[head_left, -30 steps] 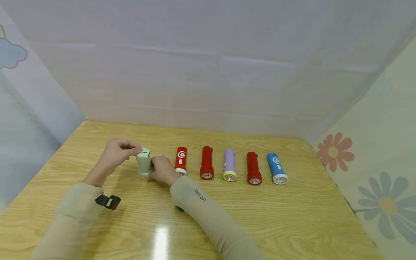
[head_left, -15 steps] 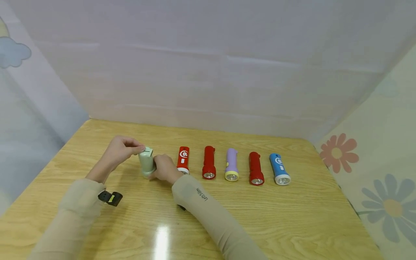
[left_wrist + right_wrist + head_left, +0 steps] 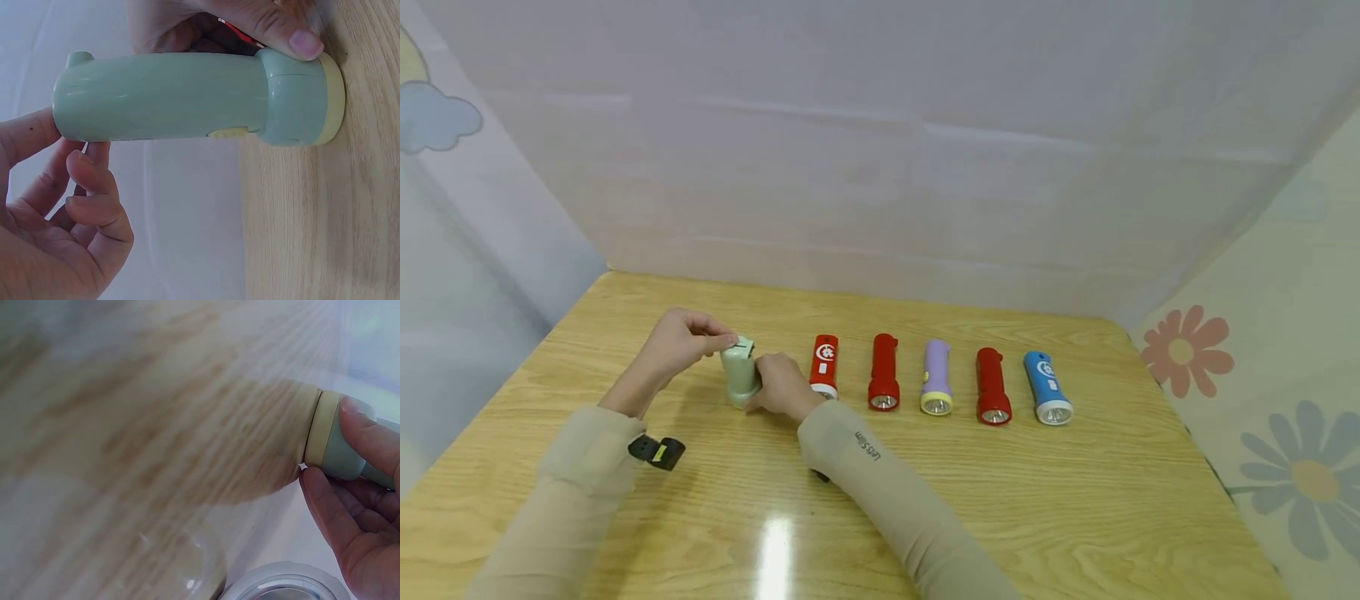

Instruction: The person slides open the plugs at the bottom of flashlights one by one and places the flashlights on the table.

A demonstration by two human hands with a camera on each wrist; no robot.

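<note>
My left hand (image 3: 685, 340) pinches the tail end of the pale green flashlight (image 3: 741, 375), thumb on top. It stands upright on the table (image 3: 1075, 508), left side, lens end down. My right hand (image 3: 784, 385) grips its head, thumb opposite fingers. Then, lying in a row: white-rimmed red flashlight (image 3: 823, 364), partly hidden by my right hand; plain red flashlight (image 3: 883, 371); purple flashlight (image 3: 936, 373), yellow rim; another red flashlight (image 3: 992, 383); blue flashlight (image 3: 1047, 385), white rim, farthest right.

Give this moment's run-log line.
pale-green plastic flashlight: upright, head down | left hand: pinches tail | right hand: grips head
</note>
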